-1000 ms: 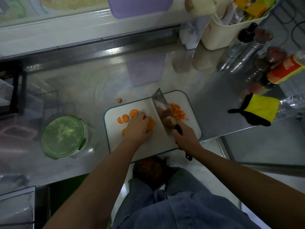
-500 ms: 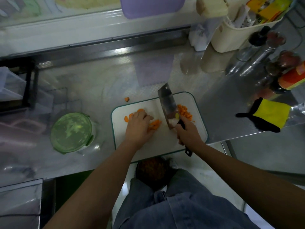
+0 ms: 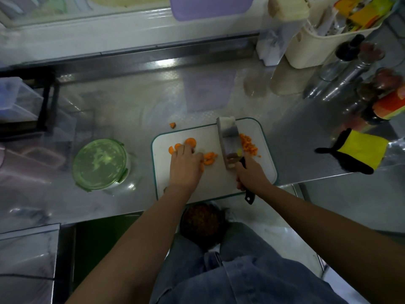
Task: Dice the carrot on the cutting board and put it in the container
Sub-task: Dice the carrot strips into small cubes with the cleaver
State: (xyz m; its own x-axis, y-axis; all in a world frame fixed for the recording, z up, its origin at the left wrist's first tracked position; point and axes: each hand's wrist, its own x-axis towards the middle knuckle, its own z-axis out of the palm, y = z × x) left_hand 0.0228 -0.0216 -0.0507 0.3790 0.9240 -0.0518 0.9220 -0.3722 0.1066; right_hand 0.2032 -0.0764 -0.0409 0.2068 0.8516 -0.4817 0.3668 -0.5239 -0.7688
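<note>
Right grip: I see it clamped round the cleaver handle.
Left grip: curled on carrot slices, left of cleaver.

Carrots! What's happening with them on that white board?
A person is chopping carrot on the cutting board. Their right hand grips a cleaver, and their left hand holds a few carrot halves in place beside the blade. A pile of diced carrot lies right of the blade, some round slices wait by the left hand, and one stray piece sits off the board on the counter. The container to the left has its green lid on.
</note>
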